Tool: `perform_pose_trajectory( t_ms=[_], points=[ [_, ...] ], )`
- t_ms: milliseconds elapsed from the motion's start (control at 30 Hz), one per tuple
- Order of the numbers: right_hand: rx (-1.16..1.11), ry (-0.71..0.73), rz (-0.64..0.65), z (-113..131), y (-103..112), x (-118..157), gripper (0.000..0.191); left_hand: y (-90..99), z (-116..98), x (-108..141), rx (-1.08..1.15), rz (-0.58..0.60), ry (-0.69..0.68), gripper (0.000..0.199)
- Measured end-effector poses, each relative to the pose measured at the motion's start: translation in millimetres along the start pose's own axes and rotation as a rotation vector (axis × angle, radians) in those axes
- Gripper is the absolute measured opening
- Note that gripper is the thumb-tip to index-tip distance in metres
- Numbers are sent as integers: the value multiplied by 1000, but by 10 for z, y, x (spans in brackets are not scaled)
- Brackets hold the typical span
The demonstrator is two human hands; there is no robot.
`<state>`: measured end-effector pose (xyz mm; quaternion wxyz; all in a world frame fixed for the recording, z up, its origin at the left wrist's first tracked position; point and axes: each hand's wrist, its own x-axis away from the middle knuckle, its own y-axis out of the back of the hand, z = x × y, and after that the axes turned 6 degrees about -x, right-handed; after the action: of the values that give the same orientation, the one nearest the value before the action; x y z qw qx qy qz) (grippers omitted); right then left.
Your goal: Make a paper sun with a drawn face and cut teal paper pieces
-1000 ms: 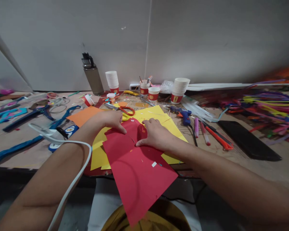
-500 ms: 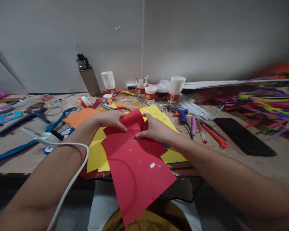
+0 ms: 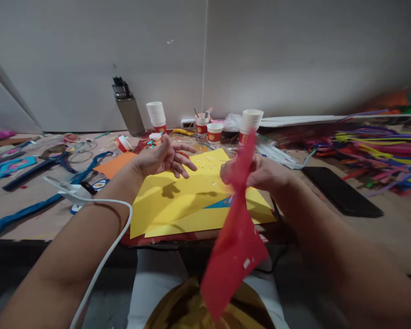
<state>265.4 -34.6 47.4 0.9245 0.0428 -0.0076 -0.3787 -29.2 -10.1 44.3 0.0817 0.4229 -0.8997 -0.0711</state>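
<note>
My right hand (image 3: 260,172) grips a sheet of red paper (image 3: 231,242) near its upper part. The sheet hangs tilted, blurred by motion, with its lower end over my lap and small paper scraps clinging to it. My left hand (image 3: 167,160) is raised with fingers spread and nothing in it, casting a shadow on the yellow paper. Yellow sheets (image 3: 171,201) lie overlapped on the table below both hands, dotted with tiny scraps. A bit of blue paper (image 3: 221,202) shows between them.
Behind stand a dark bottle (image 3: 129,109), stacked paper cups (image 3: 155,116) and a single cup (image 3: 214,133). A black phone (image 3: 340,192) and a heap of colourful pipe cleaners (image 3: 380,155) lie right. A white cable (image 3: 123,201) crosses my left arm; orange paper (image 3: 114,164) lies beside it.
My left hand has let go of the red paper and moved left. My right hand has drawn the sheet to the right, uncovering the yellow sheets and the blue bit.
</note>
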Motion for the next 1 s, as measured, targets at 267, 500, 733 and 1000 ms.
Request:
perform_pose_trajectory(
  t_ms=[267, 500, 733, 1000],
  points=[
    [89, 20, -244, -9, 49, 22, 42, -186, 42, -62, -10, 83, 112, 74],
    [-211, 140, -667, -47, -169, -309, 34, -221, 152, -51, 85, -139, 3, 65],
    [-143, 197, -607, -50, -133, -607, 29, -139, 174, -174, 361, -321, -9, 39],
    [502, 16, -721, -146, 125, -440, 26, 382, 310, -216, 586, -740, 108, 31]
  ],
)
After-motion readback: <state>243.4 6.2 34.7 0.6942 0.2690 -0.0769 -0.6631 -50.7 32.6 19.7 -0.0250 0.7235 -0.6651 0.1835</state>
